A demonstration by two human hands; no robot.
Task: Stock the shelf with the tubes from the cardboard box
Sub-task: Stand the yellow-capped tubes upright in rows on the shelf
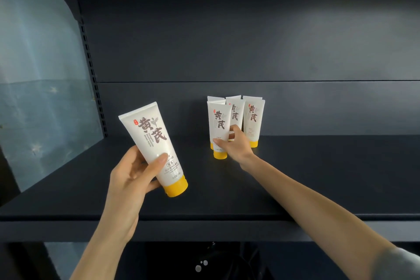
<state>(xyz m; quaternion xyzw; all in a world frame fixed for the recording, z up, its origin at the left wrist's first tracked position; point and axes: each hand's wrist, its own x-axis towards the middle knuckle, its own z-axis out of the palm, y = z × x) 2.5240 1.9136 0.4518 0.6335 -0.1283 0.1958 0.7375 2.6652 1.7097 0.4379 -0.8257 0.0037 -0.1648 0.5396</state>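
Note:
My left hand [134,173] grips a white tube [154,143] with a yellow cap, tilted in the air above the dark shelf [318,177]. Farther back on the shelf several matching tubes stand cap down in a cluster. My right hand [234,145] holds the front tube [218,123] of that cluster by its lower part, its yellow cap on the shelf. Two more tubes [253,118] stand close behind and to the right, with others partly hidden behind them. The cardboard box is out of sight.
The shelf's dark back panel [250,41] rises just behind the cluster. A slotted upright [93,75] and a bluish wall [34,75] bound the left side. The shelf's front edge [204,227] runs across below my arms.

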